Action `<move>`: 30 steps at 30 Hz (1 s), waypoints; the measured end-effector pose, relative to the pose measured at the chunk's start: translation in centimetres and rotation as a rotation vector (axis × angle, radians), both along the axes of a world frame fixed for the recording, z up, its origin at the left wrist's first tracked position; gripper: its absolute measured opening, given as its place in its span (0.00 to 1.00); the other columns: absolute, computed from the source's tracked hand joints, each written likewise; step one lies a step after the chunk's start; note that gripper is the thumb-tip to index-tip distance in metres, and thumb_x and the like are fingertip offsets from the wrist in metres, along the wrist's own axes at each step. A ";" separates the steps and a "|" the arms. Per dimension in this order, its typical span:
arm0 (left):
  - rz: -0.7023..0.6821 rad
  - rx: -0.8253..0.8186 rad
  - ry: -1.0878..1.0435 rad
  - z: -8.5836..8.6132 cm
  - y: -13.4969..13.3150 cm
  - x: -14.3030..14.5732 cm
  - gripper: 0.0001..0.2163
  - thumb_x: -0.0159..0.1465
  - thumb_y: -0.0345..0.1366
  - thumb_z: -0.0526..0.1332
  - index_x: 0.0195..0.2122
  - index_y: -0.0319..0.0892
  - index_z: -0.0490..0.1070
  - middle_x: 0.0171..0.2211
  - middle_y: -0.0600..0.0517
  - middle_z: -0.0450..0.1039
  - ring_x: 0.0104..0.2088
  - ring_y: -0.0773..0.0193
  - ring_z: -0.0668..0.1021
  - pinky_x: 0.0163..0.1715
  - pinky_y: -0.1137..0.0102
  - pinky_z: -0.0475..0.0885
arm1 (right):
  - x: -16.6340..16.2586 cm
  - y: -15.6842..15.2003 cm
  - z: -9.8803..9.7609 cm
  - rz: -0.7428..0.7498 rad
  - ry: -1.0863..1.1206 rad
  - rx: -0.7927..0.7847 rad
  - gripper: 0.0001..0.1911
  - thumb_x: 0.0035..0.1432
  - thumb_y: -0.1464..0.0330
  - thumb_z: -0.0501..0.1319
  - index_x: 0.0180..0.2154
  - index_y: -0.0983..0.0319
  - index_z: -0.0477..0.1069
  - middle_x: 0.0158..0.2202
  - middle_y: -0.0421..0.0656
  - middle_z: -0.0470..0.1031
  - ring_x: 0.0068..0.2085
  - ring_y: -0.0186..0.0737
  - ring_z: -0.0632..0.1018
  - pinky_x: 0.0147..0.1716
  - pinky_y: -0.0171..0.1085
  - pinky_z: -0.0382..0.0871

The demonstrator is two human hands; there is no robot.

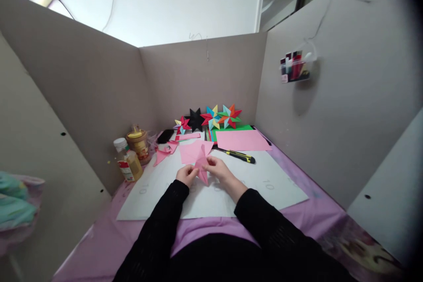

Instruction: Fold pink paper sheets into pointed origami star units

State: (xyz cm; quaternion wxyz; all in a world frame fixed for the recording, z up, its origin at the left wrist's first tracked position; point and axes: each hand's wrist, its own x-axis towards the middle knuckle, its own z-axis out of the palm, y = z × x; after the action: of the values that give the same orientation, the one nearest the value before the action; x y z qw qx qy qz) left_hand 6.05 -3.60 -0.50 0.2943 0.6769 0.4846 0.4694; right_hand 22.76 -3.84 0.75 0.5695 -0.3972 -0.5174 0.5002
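My left hand [187, 174] and my right hand [218, 169] both pinch a folded pink paper piece [201, 168] held just above a white sheet [280, 185] on the desk. A flat pink paper square [190, 152] lies right behind the piece. Small folded pink units [165, 152] lie to the left of it. Black sleeves cover both forearms.
A yellow-and-black utility knife [239, 156] lies right of my hands, with a pink sheet [243, 140] and a green sheet [231, 128] behind it. Several finished paper stars [211, 118] lean at the back wall. A glue bottle [127, 160], a jar [139, 143] and a black phone [165, 135] stand left. Grey partitions enclose the desk.
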 end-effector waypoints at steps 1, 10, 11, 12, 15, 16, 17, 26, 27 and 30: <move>-0.007 -0.001 -0.001 -0.1 0.0 0.1 0.13 0.52 0.44 0.60 0.20 0.39 0.68 0.16 0.58 0.63 0.20 0.70 0.64 0.22 0.74 0.59 | -0.2 -0.1 -0.1 0.032 -0.022 -0.009 0.14 0.35 0.66 0.68 0.26 0.65 0.70 0.21 0.39 0.70 0.24 0.35 0.70 0.23 0.32 0.59; -0.002 -0.035 -0.045 -0.2 -0.1 0.1 0.14 0.53 0.46 0.59 0.23 0.38 0.69 0.16 0.57 0.64 0.19 0.69 0.66 0.21 0.74 0.61 | -0.2 0.0 -0.7 0.030 -0.043 -0.024 0.10 0.40 0.66 0.65 0.23 0.67 0.72 0.21 0.40 0.71 0.23 0.35 0.69 0.25 0.33 0.60; -0.001 -0.032 -0.046 -0.1 -0.1 0.1 0.13 0.53 0.45 0.59 0.23 0.39 0.69 0.16 0.57 0.64 0.19 0.69 0.66 0.21 0.74 0.61 | -0.2 0.0 -0.7 0.036 -0.036 -0.020 0.10 0.40 0.66 0.65 0.24 0.67 0.72 0.22 0.41 0.72 0.24 0.35 0.70 0.26 0.33 0.61; 0.001 -0.027 -0.046 -0.1 -0.2 0.1 0.13 0.53 0.45 0.59 0.22 0.39 0.68 0.16 0.57 0.64 0.19 0.69 0.66 0.22 0.74 0.61 | -0.3 0.0 -0.7 0.044 -0.029 -0.016 0.10 0.39 0.67 0.65 0.26 0.67 0.72 0.24 0.41 0.73 0.25 0.36 0.71 0.26 0.34 0.62; 0.004 -0.021 -0.048 0.0 -0.2 0.1 0.13 0.52 0.44 0.60 0.21 0.39 0.68 0.16 0.57 0.63 0.19 0.70 0.65 0.21 0.74 0.60 | -0.4 -0.1 -0.8 0.052 -0.016 -0.001 0.14 0.37 0.70 0.66 0.31 0.66 0.72 0.27 0.41 0.74 0.28 0.37 0.73 0.28 0.34 0.64; 0.005 -0.022 -0.050 0.0 -0.2 0.1 0.12 0.51 0.44 0.60 0.21 0.39 0.68 0.16 0.57 0.63 0.19 0.70 0.64 0.21 0.74 0.60 | -0.4 -0.1 -0.8 0.048 -0.016 0.003 0.14 0.36 0.70 0.66 0.31 0.66 0.72 0.27 0.41 0.74 0.28 0.37 0.73 0.28 0.34 0.64; 0.007 -0.024 -0.051 0.0 -0.2 0.1 0.12 0.51 0.44 0.61 0.20 0.39 0.69 0.16 0.57 0.63 0.19 0.70 0.64 0.21 0.74 0.60 | -0.4 -0.2 -0.8 0.041 -0.015 0.005 0.14 0.36 0.71 0.66 0.30 0.66 0.71 0.27 0.41 0.74 0.27 0.37 0.72 0.28 0.34 0.64; -0.032 -0.061 -0.083 0.4 -0.5 0.2 0.10 0.51 0.41 0.59 0.21 0.39 0.68 0.15 0.58 0.62 0.17 0.71 0.64 0.20 0.75 0.60 | -0.3 -0.3 -0.4 0.053 0.011 -0.023 0.12 0.35 0.72 0.66 0.28 0.66 0.71 0.24 0.40 0.73 0.25 0.35 0.71 0.26 0.33 0.63; -0.036 -0.064 -0.084 0.5 -0.5 0.2 0.10 0.51 0.40 0.59 0.21 0.39 0.68 0.15 0.59 0.62 0.17 0.71 0.64 0.20 0.75 0.60 | -0.3 -0.3 -0.3 0.059 0.015 -0.026 0.12 0.34 0.72 0.66 0.28 0.66 0.71 0.24 0.40 0.72 0.25 0.35 0.71 0.26 0.33 0.63; -0.041 -0.072 -0.082 0.8 -0.5 0.0 0.09 0.52 0.39 0.58 0.20 0.40 0.68 0.15 0.59 0.62 0.17 0.71 0.64 0.20 0.75 0.60 | -0.3 -0.2 -0.3 0.062 0.019 -0.028 0.13 0.34 0.71 0.66 0.28 0.66 0.71 0.24 0.40 0.73 0.25 0.35 0.71 0.26 0.33 0.63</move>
State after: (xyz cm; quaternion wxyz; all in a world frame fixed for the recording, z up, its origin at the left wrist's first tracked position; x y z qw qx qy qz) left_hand 6.03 -4.08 0.27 0.3478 0.6558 0.4748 0.4727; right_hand 22.50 -3.99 0.46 0.5529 -0.3840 -0.5170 0.5287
